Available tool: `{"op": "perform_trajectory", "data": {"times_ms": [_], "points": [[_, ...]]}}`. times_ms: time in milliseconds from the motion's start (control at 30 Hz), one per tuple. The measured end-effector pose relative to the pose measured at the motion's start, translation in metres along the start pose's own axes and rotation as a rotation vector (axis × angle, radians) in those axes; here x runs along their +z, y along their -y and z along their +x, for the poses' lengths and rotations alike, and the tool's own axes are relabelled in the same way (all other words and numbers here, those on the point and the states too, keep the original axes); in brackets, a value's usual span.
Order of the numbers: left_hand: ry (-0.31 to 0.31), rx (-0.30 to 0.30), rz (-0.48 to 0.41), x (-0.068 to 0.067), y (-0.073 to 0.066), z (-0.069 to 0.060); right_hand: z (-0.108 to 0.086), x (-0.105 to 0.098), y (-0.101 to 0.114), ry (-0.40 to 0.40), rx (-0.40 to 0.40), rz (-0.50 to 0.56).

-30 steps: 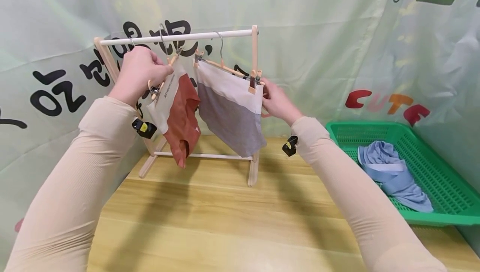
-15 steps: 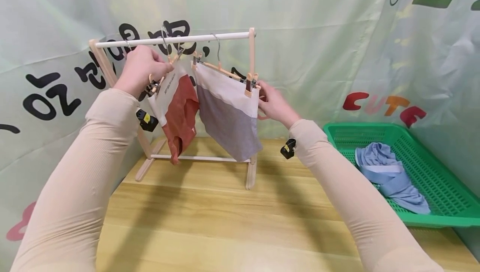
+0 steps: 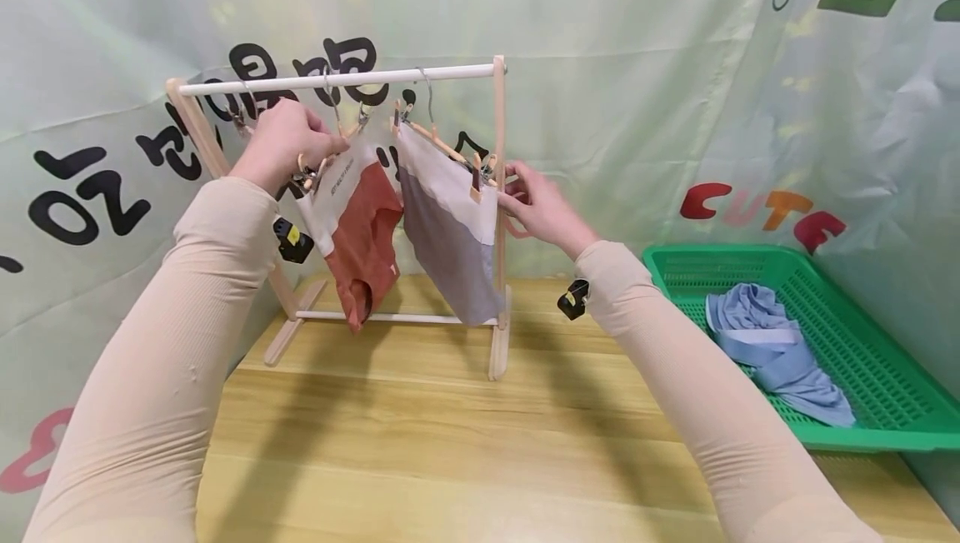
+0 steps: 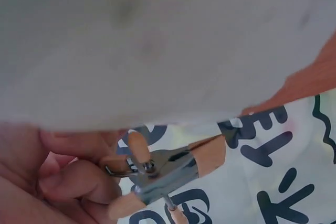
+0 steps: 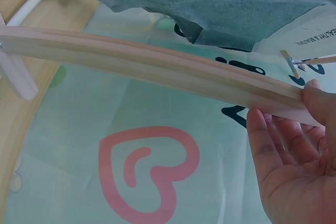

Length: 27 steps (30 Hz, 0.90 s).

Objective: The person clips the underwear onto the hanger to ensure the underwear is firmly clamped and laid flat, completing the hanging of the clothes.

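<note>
My left hand [image 3: 288, 139] grips the bar of a clip hanger that bears red underpants [image 3: 367, 226] with a wide white waistband. In the left wrist view, one hanger clip [image 4: 173, 166] stands beside the curled fingers; the pale waistband cloth hides much above. Grey underpants [image 3: 450, 226] with a white band hang from a second clip hanger [image 3: 442, 143], its hook over the white rail. My right hand [image 3: 540, 206] is at the rack's right wooden post [image 3: 500, 135]. In the right wrist view, thumb and fingers hold that post from both sides.
The small rack [image 3: 390, 77] stands on a wooden table [image 3: 420, 443]. Another hanger [image 3: 238, 120] is partly hidden behind my left hand. To the right, a green basket [image 3: 765, 253] holds a folded blue garment [image 3: 780, 351]. A printed cloth backdrop [image 3: 615, 93] closes off the back.
My right hand has gone from the grey underpants' hanger end to the rack's post. The grey underpants have turned more edge-on. My left hand stays at the red underpants' hanger.
</note>
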<state>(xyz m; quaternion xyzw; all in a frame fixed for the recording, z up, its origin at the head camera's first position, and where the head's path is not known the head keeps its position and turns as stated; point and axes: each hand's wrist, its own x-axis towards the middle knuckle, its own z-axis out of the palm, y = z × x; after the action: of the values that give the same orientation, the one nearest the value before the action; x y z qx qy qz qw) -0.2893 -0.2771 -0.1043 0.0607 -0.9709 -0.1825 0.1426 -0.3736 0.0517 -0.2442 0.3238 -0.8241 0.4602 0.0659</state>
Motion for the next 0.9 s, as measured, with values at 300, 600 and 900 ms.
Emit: {"op": "perform_trajectory", "data": {"times_ms": [300, 600, 900], "points": [[0.049, 0.029, 0.072, -0.001, 0.003, -0.004, 0.001, 0.002, 0.002, -0.001, 0.005, -0.003], [-0.168, 0.026, 0.123, -0.015, -0.014, -0.038, 0.000, 0.003, 0.002, -0.004, 0.021, -0.003], [-0.220, 0.368, 0.093, 0.016, -0.092, -0.107, -0.001, 0.003, 0.001, -0.012, 0.021, -0.008]]}}
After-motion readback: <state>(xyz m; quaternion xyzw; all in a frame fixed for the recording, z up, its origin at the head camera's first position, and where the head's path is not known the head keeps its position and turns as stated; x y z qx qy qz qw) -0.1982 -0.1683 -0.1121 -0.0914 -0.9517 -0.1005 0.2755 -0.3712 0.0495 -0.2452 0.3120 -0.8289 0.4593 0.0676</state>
